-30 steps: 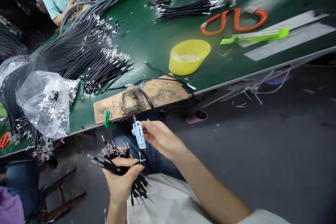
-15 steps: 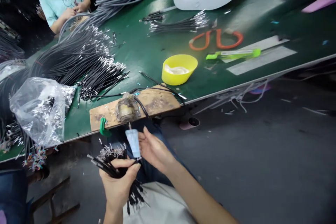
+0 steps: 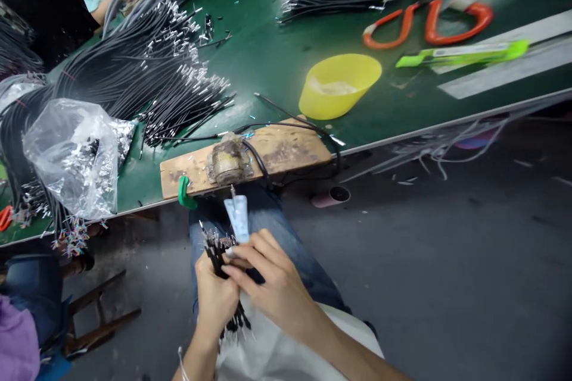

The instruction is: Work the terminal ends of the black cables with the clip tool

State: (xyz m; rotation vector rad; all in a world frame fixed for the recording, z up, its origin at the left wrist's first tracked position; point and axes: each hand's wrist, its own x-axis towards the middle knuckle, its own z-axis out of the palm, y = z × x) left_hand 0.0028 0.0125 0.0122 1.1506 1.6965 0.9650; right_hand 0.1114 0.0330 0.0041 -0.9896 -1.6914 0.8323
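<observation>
- Fingers of the left hand (image 3: 218, 296) wrap around one bundle of short black cables (image 3: 216, 257); in the head view, those of the right hand (image 3: 277, 287) bend together against the bundle's upper part, and whether they pinch a cable I cannot tell.
- On the glossy dark-green table (image 3: 259, 41): one yellow open cup (image 3: 328, 108), one pair of orange-handled scissors (image 3: 432, 33), one lime-green slim tool (image 3: 415, 61), two pale flat strips (image 3: 473, 84); the piled black cables (image 3: 116, 77) are too many to count.
- Held below the table edge, over the lap, the bundle shows thin, silvery upper tips and dark tails beneath the left fist.
- Just above the right hand: one light-blue wedge-shaped piece (image 3: 240, 217), blurred, below a rough, yellowish-brown rounded lump (image 3: 229, 162) on a stained wooden board (image 3: 295, 152).
- Crinkled and see-through: one plastic bag (image 3: 67, 149), left of the board.
</observation>
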